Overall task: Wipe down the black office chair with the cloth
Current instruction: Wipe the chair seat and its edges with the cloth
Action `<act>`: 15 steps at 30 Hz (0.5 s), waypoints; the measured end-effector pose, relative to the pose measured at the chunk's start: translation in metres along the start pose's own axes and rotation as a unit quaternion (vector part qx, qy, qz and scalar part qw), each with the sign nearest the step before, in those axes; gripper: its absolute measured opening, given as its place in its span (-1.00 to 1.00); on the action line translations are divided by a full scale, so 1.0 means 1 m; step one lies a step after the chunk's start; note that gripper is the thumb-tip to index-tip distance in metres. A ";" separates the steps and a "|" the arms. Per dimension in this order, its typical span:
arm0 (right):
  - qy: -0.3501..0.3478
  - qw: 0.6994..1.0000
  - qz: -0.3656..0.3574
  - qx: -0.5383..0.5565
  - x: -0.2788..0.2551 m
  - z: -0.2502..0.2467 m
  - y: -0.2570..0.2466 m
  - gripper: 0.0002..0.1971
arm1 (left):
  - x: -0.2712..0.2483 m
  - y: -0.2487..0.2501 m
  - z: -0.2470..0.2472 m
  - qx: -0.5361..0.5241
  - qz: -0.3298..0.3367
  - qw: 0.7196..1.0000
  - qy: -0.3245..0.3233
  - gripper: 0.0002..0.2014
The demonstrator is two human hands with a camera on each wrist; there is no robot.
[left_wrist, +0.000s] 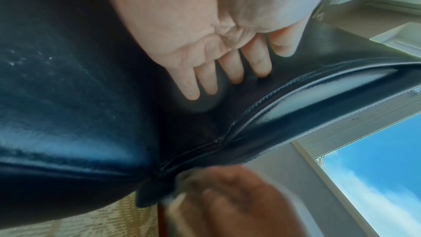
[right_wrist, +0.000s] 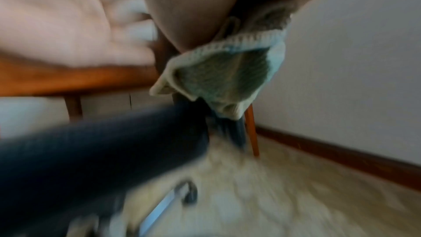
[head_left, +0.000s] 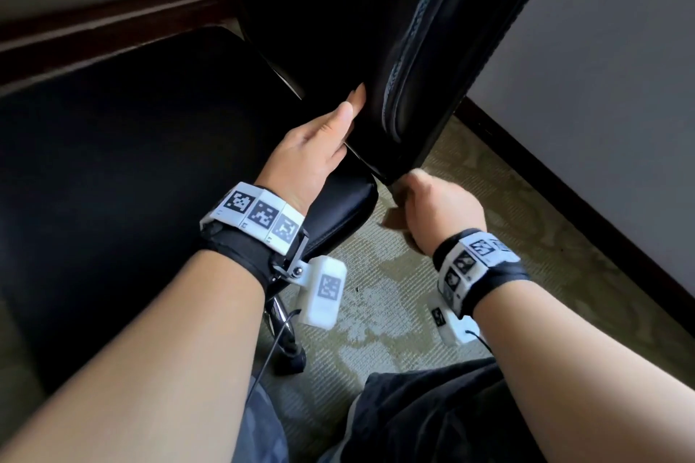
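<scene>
Right hand [right_wrist: 196,12] grip holds cloth [right_wrist: 225,71], hidden overhead; left hand [left_wrist: 205,30] flat on chair [left_wrist: 68,114].

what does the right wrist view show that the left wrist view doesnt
Only the right wrist view shows the cloth clearly, a pale knitted one bunched in the right hand, plus a wooden table leg and the dark baseboard.

Only the left wrist view shows the left hand's straight fingers lying on the backrest's stitched seam, and a window with blue sky.

Both show the black office chair, the left hand and the patterned carpet.
</scene>
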State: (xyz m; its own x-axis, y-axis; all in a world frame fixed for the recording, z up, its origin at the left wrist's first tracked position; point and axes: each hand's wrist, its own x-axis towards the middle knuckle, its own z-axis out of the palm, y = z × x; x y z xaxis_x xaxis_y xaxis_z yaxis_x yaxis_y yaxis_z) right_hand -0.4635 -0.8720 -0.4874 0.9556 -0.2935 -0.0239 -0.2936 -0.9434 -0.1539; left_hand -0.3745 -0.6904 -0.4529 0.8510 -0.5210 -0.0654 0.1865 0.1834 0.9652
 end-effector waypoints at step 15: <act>0.258 0.957 -0.017 0.131 0.004 -0.040 -0.024 -0.68 | 0.002 -0.001 0.004 -0.015 -0.003 1.000 0.013 -0.56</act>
State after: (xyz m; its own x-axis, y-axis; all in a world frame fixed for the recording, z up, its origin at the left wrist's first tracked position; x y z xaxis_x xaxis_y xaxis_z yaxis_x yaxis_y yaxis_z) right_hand -0.4531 -0.8566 -0.4444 0.8057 -0.3646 0.4667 -0.1826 -0.9026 -0.3898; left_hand -0.3753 -0.6950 -0.4532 0.8622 -0.5005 -0.0780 0.2055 0.2049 0.9570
